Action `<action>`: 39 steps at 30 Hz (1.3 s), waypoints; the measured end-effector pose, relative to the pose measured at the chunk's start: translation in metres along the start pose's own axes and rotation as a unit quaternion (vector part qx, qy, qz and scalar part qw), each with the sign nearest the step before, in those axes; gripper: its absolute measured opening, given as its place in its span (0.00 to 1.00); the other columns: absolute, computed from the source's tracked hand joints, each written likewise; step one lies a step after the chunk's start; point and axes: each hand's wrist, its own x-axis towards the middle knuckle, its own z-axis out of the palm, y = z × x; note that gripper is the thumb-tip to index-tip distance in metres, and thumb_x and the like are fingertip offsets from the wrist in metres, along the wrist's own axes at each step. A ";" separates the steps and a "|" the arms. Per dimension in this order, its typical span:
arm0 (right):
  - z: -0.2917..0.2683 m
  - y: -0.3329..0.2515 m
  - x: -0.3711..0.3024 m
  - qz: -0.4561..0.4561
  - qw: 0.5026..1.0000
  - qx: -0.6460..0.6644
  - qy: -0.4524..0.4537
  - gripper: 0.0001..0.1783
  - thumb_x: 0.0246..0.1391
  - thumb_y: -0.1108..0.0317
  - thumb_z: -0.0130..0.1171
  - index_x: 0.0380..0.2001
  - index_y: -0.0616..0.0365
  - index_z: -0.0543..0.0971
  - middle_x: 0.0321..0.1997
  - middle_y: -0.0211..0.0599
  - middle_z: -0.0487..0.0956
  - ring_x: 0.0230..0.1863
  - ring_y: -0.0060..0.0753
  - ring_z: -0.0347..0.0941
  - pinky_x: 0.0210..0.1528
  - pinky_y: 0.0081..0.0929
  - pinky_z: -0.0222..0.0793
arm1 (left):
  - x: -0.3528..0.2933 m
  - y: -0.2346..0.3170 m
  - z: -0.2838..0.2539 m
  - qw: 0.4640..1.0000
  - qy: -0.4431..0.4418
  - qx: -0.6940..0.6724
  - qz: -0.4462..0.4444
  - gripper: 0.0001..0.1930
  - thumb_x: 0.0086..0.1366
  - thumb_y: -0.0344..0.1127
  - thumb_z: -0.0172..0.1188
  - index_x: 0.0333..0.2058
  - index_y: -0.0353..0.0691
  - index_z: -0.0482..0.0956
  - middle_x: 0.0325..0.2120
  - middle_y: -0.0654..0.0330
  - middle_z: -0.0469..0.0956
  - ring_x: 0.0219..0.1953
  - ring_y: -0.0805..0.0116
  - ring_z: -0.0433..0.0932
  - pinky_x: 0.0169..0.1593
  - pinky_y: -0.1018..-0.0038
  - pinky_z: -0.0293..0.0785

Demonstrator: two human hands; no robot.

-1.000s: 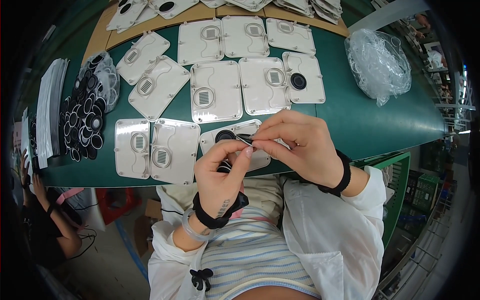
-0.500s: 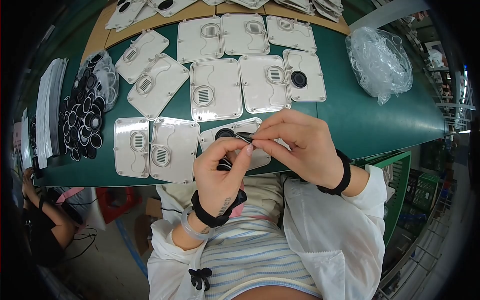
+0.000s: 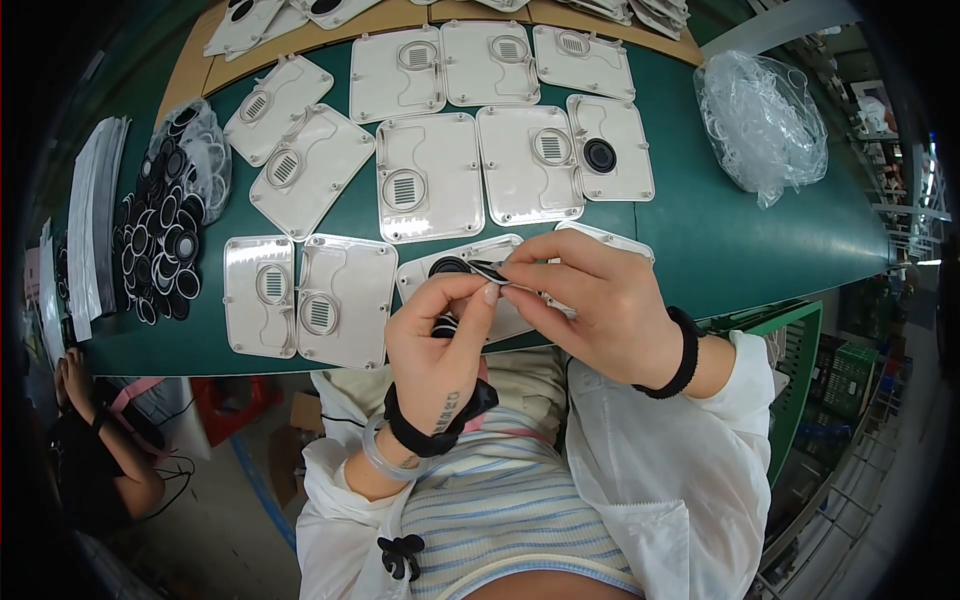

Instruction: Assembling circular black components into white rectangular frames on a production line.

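Observation:
My left hand (image 3: 438, 335) pinches a small black round pad with a white rim (image 3: 487, 270) between thumb and finger. The fingertips of my right hand (image 3: 600, 305) close on the pad's other side, and its edge is partly hidden. More black pads, one (image 3: 445, 326) by my left palm, show below my left fingers. Under my hands lies a white plastic cover (image 3: 418, 275) with a black pad (image 3: 449, 266) on it. Another white cover (image 3: 622, 240) is partly hidden behind my right hand. Further back, a cover (image 3: 622, 180) carries a black pad (image 3: 599, 156).
Several white covers with slotted round grilles (image 3: 430, 160) lie across the green table (image 3: 740, 250). At left are a pile of black pads (image 3: 165, 240) and white strips (image 3: 98, 225). A bag of clear plastic rings (image 3: 760, 130) sits right. Another person's arm (image 3: 105, 430) shows at lower left.
Both hands stay together on the pad, with slight finger movement. My view has shifted a little. At lower left, the other person's hands have moved closer together.

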 end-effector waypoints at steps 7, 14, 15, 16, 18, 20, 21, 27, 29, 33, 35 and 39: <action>0.001 0.001 0.001 -0.024 0.999 -0.035 0.007 0.11 0.40 0.79 0.66 0.32 0.62 0.80 0.35 0.37 0.78 0.28 0.32 0.78 0.27 0.21 0.74 | 0.001 -0.003 0.001 0.978 0.010 0.138 0.155 0.04 0.57 0.22 0.60 0.33 0.32 0.78 0.28 0.60 0.77 0.21 0.79 0.70 0.25 0.82 0.66; 0.001 0.005 0.004 0.042 0.998 0.052 0.006 0.10 0.42 0.76 0.66 0.32 0.60 0.79 0.34 0.34 0.79 0.18 0.21 0.67 0.18 0.18 0.62 | 0.000 -0.003 0.001 0.976 0.018 0.151 0.155 0.05 0.56 0.22 0.61 0.32 0.33 0.78 0.28 0.59 0.77 0.20 0.77 0.70 0.25 0.82 0.66; 0.000 0.004 0.005 0.041 0.998 0.052 0.005 0.10 0.42 0.76 0.66 0.32 0.60 0.79 0.34 0.34 0.79 0.18 0.21 0.67 0.18 0.18 0.62 | 0.001 -0.004 0.000 0.978 0.019 0.145 0.149 0.05 0.56 0.22 0.61 0.32 0.33 0.78 0.28 0.59 0.77 0.20 0.77 0.70 0.25 0.82 0.66; -0.002 0.001 0.006 0.058 0.997 0.051 -0.008 0.10 0.42 0.76 0.66 0.32 0.60 0.79 0.34 0.34 0.80 0.17 0.20 0.65 0.17 0.17 0.60 | 0.002 -0.005 -0.002 0.980 0.019 0.138 0.144 0.05 0.55 0.22 0.61 0.32 0.33 0.78 0.28 0.59 0.77 0.19 0.76 0.70 0.24 0.82 0.66; -0.004 -0.003 0.006 0.091 0.994 0.048 -0.032 0.10 0.43 0.76 0.66 0.33 0.59 0.78 0.35 0.34 0.80 0.16 0.18 0.60 0.16 0.17 0.55 | 0.002 -0.004 -0.003 0.981 0.021 0.132 0.139 0.05 0.55 0.22 0.61 0.32 0.33 0.77 0.28 0.59 0.77 0.19 0.76 0.70 0.24 0.82 0.66; -0.001 0.002 0.005 0.076 0.995 0.053 -0.029 0.11 0.44 0.76 0.65 0.34 0.59 0.78 0.35 0.33 0.80 0.16 0.18 0.60 0.17 0.17 0.56 | 0.000 0.000 -0.002 0.977 0.020 0.153 0.147 0.05 0.56 0.22 0.61 0.32 0.33 0.78 0.28 0.59 0.77 0.19 0.77 0.70 0.24 0.82 0.66; 0.001 0.005 0.005 0.062 0.996 0.057 -0.026 0.11 0.44 0.77 0.65 0.34 0.58 0.78 0.35 0.33 0.79 0.16 0.18 0.59 0.17 0.17 0.56 | 0.000 0.001 -0.002 0.975 0.018 0.164 0.152 0.05 0.56 0.22 0.61 0.32 0.33 0.78 0.28 0.59 0.77 0.19 0.77 0.69 0.24 0.82 0.65; -0.007 0.002 0.008 0.149 0.984 0.073 -0.067 0.11 0.48 0.79 0.62 0.37 0.58 0.77 0.38 0.31 0.78 0.23 0.15 0.64 0.25 0.15 0.61 | -0.004 0.001 -0.005 0.981 0.005 0.140 0.131 0.04 0.57 0.23 0.60 0.32 0.33 0.77 0.27 0.61 0.77 0.20 0.80 0.68 0.24 0.83 0.63; -0.008 0.015 0.014 0.243 0.923 0.297 -0.019 0.11 0.49 0.80 0.61 0.37 0.59 0.76 0.43 0.32 0.76 0.30 0.16 0.67 0.31 0.14 0.64 | -0.005 0.000 -0.007 0.993 -0.010 0.086 0.076 0.03 0.58 0.24 0.60 0.32 0.33 0.77 0.26 0.63 0.76 0.19 0.81 0.68 0.24 0.84 0.62; -0.003 0.008 0.018 0.241 0.851 0.468 0.000 0.10 0.51 0.81 0.58 0.38 0.60 0.75 0.50 0.36 0.71 0.40 0.20 0.69 0.38 0.16 0.66 | -0.006 0.006 -0.008 0.997 -0.034 0.070 0.028 0.03 0.58 0.24 0.60 0.32 0.33 0.77 0.23 0.65 0.75 0.19 0.82 0.67 0.24 0.84 0.61; -0.002 0.005 0.016 0.218 0.839 0.499 -0.003 0.10 0.51 0.81 0.57 0.38 0.61 0.74 0.52 0.38 0.70 0.43 0.22 0.69 0.40 0.17 0.66 | -0.007 0.002 -0.009 0.996 -0.042 0.072 0.040 0.03 0.59 0.25 0.59 0.32 0.33 0.77 0.23 0.65 0.75 0.19 0.83 0.67 0.24 0.85 0.61; 0.001 0.007 0.009 0.134 0.897 0.418 -0.046 0.11 0.50 0.82 0.57 0.38 0.61 0.74 0.54 0.40 0.67 0.44 0.24 0.69 0.39 0.20 0.67 | -0.007 0.003 -0.010 0.997 -0.070 0.039 0.009 0.04 0.61 0.26 0.58 0.34 0.33 0.77 0.23 0.65 0.75 0.18 0.84 0.68 0.21 0.86 0.61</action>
